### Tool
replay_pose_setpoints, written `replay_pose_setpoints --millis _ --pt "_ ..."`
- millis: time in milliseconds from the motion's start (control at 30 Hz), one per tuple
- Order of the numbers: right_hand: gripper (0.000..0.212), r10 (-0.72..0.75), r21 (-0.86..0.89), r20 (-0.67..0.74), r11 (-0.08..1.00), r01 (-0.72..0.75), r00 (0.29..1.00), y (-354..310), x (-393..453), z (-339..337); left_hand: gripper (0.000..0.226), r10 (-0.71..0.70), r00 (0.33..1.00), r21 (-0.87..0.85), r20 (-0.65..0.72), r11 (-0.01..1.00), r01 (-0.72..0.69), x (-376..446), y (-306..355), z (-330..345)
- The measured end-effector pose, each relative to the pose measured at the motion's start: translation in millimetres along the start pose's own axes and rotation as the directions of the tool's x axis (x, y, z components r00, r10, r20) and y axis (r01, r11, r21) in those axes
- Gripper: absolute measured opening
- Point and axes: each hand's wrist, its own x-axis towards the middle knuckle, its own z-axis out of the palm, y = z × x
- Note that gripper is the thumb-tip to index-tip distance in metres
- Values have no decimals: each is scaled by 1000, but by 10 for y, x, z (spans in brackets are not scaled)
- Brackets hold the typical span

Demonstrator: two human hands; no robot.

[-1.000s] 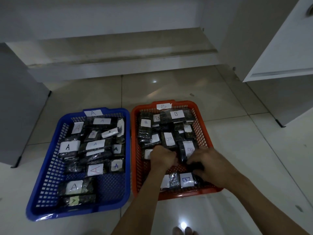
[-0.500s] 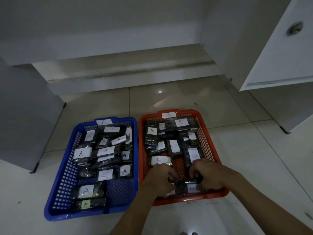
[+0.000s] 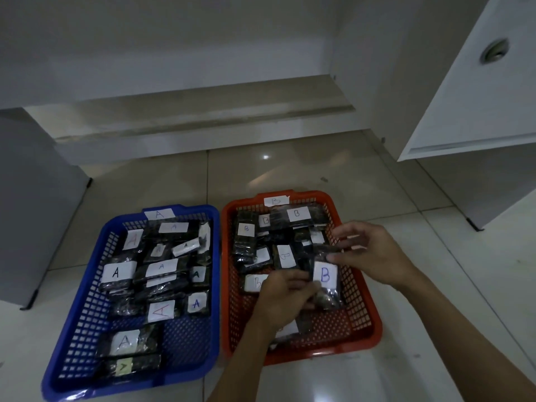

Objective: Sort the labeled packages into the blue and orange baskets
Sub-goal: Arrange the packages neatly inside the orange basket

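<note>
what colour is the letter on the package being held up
Blue, a "B" on the held package, clearest in the head view.

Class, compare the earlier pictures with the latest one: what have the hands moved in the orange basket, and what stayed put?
Both hands have lifted a B package from the near end of the orange basket; the left hand holds its lower part, the right hand its top. The blue basket and its A packages stayed put.
</note>
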Motion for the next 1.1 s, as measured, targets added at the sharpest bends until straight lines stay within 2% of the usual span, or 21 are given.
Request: replay_pose_setpoints --millis 33,100,167,233,367,433,533,633,733,833,900,1000,1100 --pt "48 -25 -78 -46 997 21 999 48 37 -17 12 -60 997 -83 -56 995 56 61 14 58" --pt "73 -79 -324 19 943 81 997 116 90 -52 11 -144 979 -173 -147 978 118 250 -7 176" --pt "108 -19 -557 184 822 120 983 131 137 -63 8 -129 967 -74 -220 991 115 495 -64 285" --pt "120 43 -699 235 702 138 971 125 198 -41 8 -117 962 -29 -248 993 114 678 -73 361" --pt "112 3 -754 201 639 152 980 168 293 -21 15 -80 974 122 -211 987 107 940 -90 425" --pt "100 1 -750 198 645 151 980 205 300 -11 16 -63 979 155 -193 983 94 999 -120 430" --pt "81 -19 -741 171 657 141 985 255 271 64 16 4 972 269 -235 961 61 992 -152 424" --pt "76 -41 -750 146 647 138 988 272 222 136 11 112 949 347 -296 938 -2 927 -106 386" --pt "78 -72 -781 123 609 141 990 301 173 201 9 149 930 300 -336 953 -44 758 -32 199" --pt "79 -212 -787 78 587 191 974 316 65 259 16 151 938 334 -311 942 -41 462 -46 -153" --pt "63 -300 -707 146 635 311 943 243 -41 372 20 105 975 442 -198 897 -6 222 -97 -377" --pt "52 -157 -603 452 672 430 878 123 -181 648 34 14 996 565 -84 825 36 -6 -183 -556" --pt "55 -90 -632 542 612 476 836 214 -213 865 49 -72 997 613 -10 787 62 -92 -222 -581"
